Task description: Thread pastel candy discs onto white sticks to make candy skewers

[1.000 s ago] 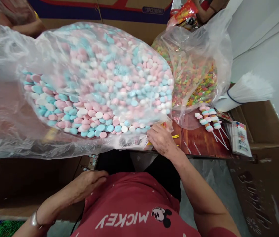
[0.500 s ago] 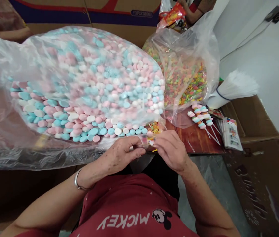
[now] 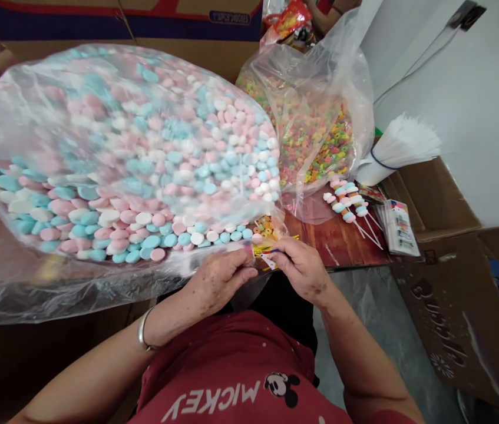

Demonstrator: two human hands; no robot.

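Note:
At the table's front edge, both hands are closed on a small printed plastic bag (image 3: 268, 261) stretched between them. My left hand (image 3: 222, 275) pinches its left end between thumb and fingers. The fingertips of my right hand (image 3: 306, 272) grip the other end. Much of the bag is hidden by the fingers. Just behind it lie several yellow twist ties (image 3: 262, 250) and a few orange candy rings (image 3: 265, 226). A large clear bag of pink, blue and white marshmallows (image 3: 161, 194) spreads behind my left hand.
Behind on the right is a clear bag of colourful candy rings (image 3: 320, 135). Marshmallow skewers (image 3: 347, 200) lie on the brown table (image 3: 309, 235), beside a stack of printed bags (image 3: 400, 229) and a bundle of white sticks (image 3: 397, 150). Cardboard boxes (image 3: 439, 312) stand at right.
My view has shifted slightly right. The right hand has lowered a little and turned, its fingers still on the bag. Yellow twist ties now show between the hands.

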